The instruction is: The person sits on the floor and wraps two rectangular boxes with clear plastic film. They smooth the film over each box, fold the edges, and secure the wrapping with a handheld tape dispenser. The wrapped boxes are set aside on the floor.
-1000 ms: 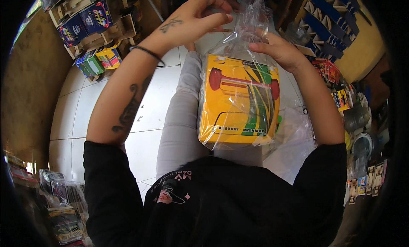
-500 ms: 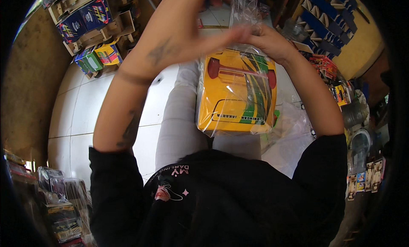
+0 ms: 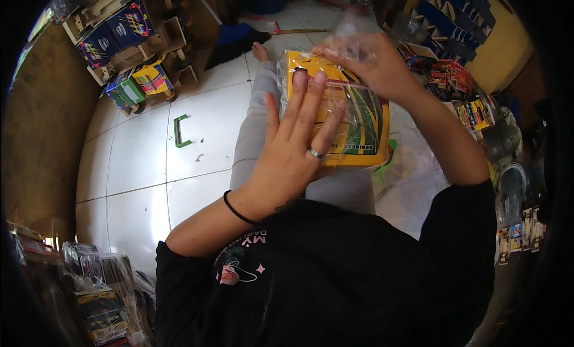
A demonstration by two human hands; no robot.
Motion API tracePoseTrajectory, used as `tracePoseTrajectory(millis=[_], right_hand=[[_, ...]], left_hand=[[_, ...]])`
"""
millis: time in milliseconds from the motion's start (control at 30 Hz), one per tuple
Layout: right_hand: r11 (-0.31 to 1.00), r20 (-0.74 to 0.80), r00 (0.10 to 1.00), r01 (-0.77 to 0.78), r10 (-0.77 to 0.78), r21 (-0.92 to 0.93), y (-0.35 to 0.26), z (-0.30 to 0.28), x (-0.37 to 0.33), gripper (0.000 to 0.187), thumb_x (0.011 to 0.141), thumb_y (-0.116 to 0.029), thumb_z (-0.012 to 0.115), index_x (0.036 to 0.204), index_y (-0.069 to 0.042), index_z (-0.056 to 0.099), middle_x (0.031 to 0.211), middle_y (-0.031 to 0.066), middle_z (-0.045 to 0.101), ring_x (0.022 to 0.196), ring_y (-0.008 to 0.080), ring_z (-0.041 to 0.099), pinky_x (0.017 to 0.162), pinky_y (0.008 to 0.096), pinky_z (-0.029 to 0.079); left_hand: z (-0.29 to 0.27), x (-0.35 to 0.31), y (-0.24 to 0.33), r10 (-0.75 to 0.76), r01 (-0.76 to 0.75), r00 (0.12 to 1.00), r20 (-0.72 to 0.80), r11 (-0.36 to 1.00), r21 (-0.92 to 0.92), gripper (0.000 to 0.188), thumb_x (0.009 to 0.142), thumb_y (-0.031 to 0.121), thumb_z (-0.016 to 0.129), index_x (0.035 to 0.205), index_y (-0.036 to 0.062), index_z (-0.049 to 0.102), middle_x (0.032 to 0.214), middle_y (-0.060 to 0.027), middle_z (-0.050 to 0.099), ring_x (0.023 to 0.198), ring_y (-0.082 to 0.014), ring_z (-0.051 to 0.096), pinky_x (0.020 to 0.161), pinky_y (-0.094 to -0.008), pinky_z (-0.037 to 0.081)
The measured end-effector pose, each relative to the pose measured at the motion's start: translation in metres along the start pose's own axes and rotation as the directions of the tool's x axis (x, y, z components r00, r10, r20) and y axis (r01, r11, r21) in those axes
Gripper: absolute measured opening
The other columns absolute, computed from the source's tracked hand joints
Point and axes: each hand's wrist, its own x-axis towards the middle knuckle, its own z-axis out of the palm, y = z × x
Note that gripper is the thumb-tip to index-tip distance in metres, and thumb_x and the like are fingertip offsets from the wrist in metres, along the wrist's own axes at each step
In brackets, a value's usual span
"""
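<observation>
A yellow box-shaped thing [image 3: 362, 122] with green stripes and dark red patterning rests across my lap, inside a clear plastic bag [image 3: 353, 27]. The bag's loose end bunches up past the box's far edge. My left hand [image 3: 293, 137], with a ring on one finger, lies flat on the top face with its fingers spread. At the far right corner my right hand [image 3: 379, 66] is closed on the gathered plastic. Part of the top face is hidden under my left hand.
On the left floor lies a green bracket-shaped piece [image 3: 178, 131]. A broom [image 3: 236, 45] leans beyond it, beside several box-like wooden toy vehicles [image 3: 122, 33]. Plastic-wrapped stacks [image 3: 98, 305] stand at the lower left. Colourful boxy items [image 3: 451, 78] and blue panels [image 3: 454, 24] crowd the right.
My left hand has come down from above the far end and now lies flat on the box. My right hand stays at the gathered plastic. The green piece and the broom have come into view.
</observation>
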Motion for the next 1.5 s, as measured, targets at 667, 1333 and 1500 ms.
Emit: tracePoseTrajectory(millis=[667, 1333, 1500], right_hand=[[0.830, 0.339, 0.904, 0.389, -0.260, -0.401, -0.037, 0.023, -0.099, 0.082, 0.077, -0.043, 0.057, 0.142, 0.001, 0.033, 0.148, 0.0239, 0.029, 0.141, 0.0354, 0.023, 0.115, 0.0492, 0.016], [0.233, -0.604, 0.006, -0.925, 0.797, 0.299, 0.313, 0.087, -0.312, 0.085, 0.066, -0.053, 0.078, 0.118, 0.010, 0.053, 0.116, 0.0255, 0.057, 0.109, 0.0305, 0.055, 0.091, 0.0385, 0.044], [0.000, -0.186, -0.092, -0.895, 0.978, 0.445, 0.418, 0.131, -0.346, 0.087, 0.065, -0.068, 0.069, 0.106, 0.008, 0.063, 0.105, 0.0228, 0.064, 0.103, 0.0313, 0.060, 0.090, 0.0383, 0.048]], left_hand=[[-0.010, -0.007, -0.001, 0.042, -0.026, 0.995, -0.090, 0.985, 0.173, 0.106, 0.055, 0.043, 0.078, 0.146, 0.0163, 0.030, 0.153, -0.0103, 0.027, 0.143, -0.0312, 0.020, 0.106, -0.0681, -0.004], [-0.013, -0.017, 0.020, 0.129, -0.158, 0.987, 0.101, 0.911, 0.381, 0.051, 0.080, 0.010, 0.052, 0.131, 0.0005, 0.052, 0.136, -0.0130, 0.049, 0.129, -0.0272, 0.043, 0.108, -0.0385, 0.034], [-0.006, -0.020, 0.024, 0.148, -0.151, 0.988, 0.052, 0.815, 0.560, 0.058, 0.071, 0.018, 0.062, 0.128, 0.0079, 0.058, 0.136, -0.0064, 0.051, 0.113, -0.0208, 0.048, 0.093, -0.0339, 0.040]])
